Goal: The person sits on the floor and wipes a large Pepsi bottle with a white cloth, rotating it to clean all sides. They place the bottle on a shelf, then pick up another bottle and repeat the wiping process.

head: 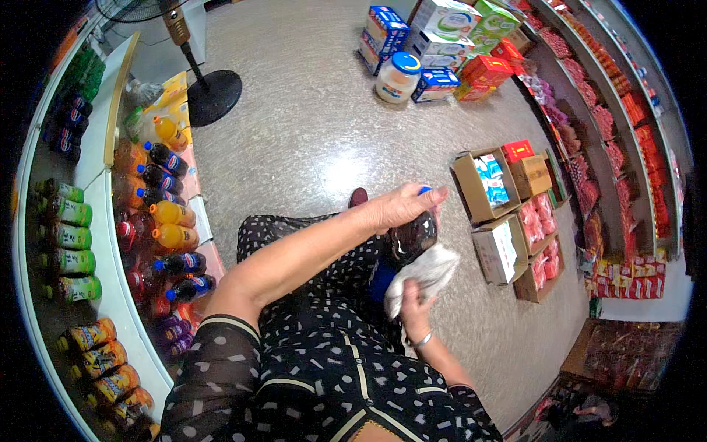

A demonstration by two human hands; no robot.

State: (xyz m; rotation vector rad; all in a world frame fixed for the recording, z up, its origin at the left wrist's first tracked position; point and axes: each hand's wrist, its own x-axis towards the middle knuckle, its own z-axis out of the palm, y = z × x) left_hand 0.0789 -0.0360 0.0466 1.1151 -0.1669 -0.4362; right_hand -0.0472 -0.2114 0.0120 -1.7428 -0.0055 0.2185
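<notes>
My left hand (409,209) grips a large dark soda bottle (413,240) around its neck, just under the blue cap. The bottle tilts in front of my lap, and part of its blue label shows near my clothing. In my right hand (415,314) is a bunched whitish cloth (426,272), which lies against the side of the bottle. That hand wears a metal bangle at the wrist. The cloth hides some of the bottle's lower part.
Soda bottles (175,226) lie stacked beside a white shelf (119,243) on the left. A standing fan's round base (214,98) is farther ahead. Open cartons (478,193) sit on the floor at right, before stocked shelves (602,72). Boxes (442,38) and a blue-lidded jar (396,80) stand ahead.
</notes>
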